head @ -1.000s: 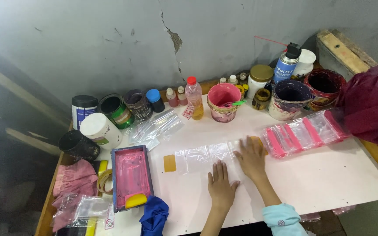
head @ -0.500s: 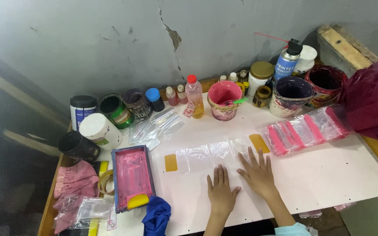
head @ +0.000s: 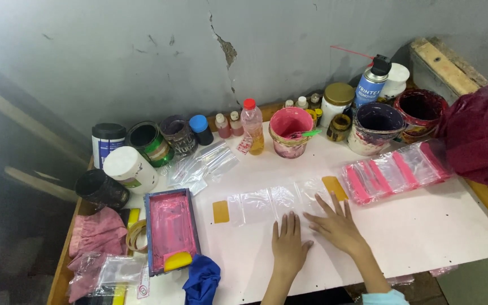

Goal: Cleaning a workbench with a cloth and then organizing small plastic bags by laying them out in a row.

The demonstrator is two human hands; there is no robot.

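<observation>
A clear plastic strip (head: 275,201) lies flat on the white table (head: 425,226), held down by a yellow tape tab at each end (head: 221,211) (head: 335,187). My left hand (head: 288,244) rests palm down just below the strip, fingers together, touching its near edge. Beside it, my right hand (head: 337,225) lies flat with fingers spread, its fingertips on the strip's right part next to the right tape tab. Neither hand holds anything.
A pink-inked printing screen frame (head: 170,229) with a yellow squeegee sits at left, a blue cloth (head: 201,279) below it. Pink-printed plastic bags (head: 393,169) lie at right. Paint pots, bottles and a spray can (head: 371,85) line the wall. A dark red cloth (head: 481,133) is far right.
Both hands have slid toward me, off the strip's middle to its near edge. The right tape tab, covered a second ago, now shows.
</observation>
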